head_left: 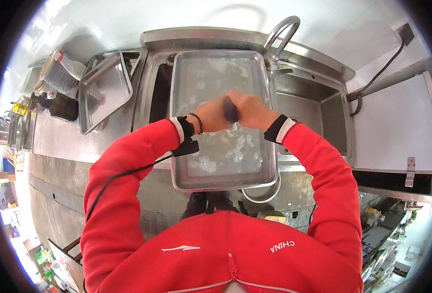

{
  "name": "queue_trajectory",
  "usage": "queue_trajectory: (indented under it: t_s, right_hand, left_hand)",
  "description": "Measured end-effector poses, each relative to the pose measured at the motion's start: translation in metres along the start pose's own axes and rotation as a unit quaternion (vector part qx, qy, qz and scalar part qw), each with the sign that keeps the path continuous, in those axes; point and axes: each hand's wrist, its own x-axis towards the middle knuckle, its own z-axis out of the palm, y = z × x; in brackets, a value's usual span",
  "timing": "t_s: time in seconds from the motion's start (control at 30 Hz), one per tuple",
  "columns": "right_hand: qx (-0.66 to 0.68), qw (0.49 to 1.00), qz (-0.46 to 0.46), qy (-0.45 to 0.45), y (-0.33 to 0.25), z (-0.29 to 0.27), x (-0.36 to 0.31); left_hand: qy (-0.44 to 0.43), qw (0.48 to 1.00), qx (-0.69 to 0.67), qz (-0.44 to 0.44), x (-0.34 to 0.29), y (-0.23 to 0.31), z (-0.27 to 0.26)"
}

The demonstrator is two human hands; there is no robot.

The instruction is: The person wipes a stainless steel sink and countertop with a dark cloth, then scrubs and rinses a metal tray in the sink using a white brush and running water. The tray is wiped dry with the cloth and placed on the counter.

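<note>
A large rectangular metal tray (176,97) lies across the sink, its bottom wet and dotted with patches of white suds. Above the middle of the tray my left hand (211,115) and my right hand (254,111) meet, knuckles close together. Both are closed on a small dark, bunched thing (230,109) that shows between them; it looks like a cloth or pad, but most of it is hidden by the fingers. Neither hand appears to touch the tray.
A curved faucet (289,24) rises behind the tray, and a sink basin (303,88) opens to its right. At left, metal trays (103,88) lean by a dark bottle (62,106). A round pan (262,194) sits under the tray's near edge. A white panel (396,127) stands right.
</note>
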Motion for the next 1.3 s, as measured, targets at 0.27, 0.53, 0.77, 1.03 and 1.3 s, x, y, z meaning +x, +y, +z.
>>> queue_trajectory:
  t_s: [0.27, 0.53, 0.77, 1.03, 1.3]
  right_hand:
    - [0.058, 0.987, 0.134, -0.068, 0.008, 0.027, -0.004]
    - [0.01, 0.977, 0.169, 0.131, 0.022, 0.032, -0.081]
    - [-0.127, 0.917, 0.376, -0.029, 0.041, 0.084, -0.213]
    - [0.013, 0.875, 0.474, 0.102, 0.04, 0.122, -0.213]
    - [0.087, 0.875, 0.458, 0.132, 0.057, 0.124, -0.198]
  left_hand:
    - [0.074, 0.995, 0.039, 0.048, -0.012, -0.01, 0.018]
    - [0.17, 0.97, -0.164, -0.055, -0.073, -0.077, 0.018]
    - [0.215, 0.724, -0.618, -0.219, -0.138, -0.162, 0.052]
    - [0.238, 0.753, -0.595, -0.148, -0.123, -0.157, 0.084]
    - [0.389, 0.863, -0.163, -0.278, -0.094, -0.152, 0.109]
